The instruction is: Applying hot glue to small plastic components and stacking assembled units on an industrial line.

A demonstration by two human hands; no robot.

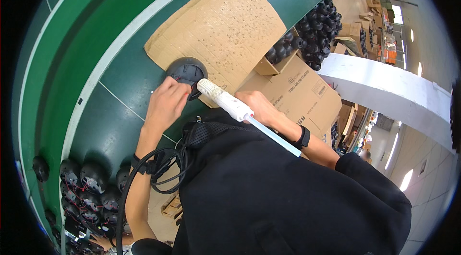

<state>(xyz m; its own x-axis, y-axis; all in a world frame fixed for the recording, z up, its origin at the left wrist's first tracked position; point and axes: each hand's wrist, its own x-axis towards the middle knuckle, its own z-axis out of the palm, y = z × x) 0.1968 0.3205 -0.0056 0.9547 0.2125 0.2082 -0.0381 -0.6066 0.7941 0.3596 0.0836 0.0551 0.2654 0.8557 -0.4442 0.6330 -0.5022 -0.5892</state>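
My left hand (165, 103) presses on a round black fan-like part (186, 71) that lies at the edge of a brown cardboard sheet (225, 27) on the green table (120, 77). My right hand (257, 106) grips a white hot-glue gun (225, 101) with a pale glue stick (271, 135) trailing from its back. The gun's nozzle end touches the black part beside my left fingers. Thin red wires show on the part under my left hand.
An open cardboard box (297, 96) holding several black round parts (319, 29) stands to the right. More black parts with red wires (89, 192) sit at the lower left. A black cable (153, 173) loops by my left wrist. Stacked boxes (365, 34) fill the far right.
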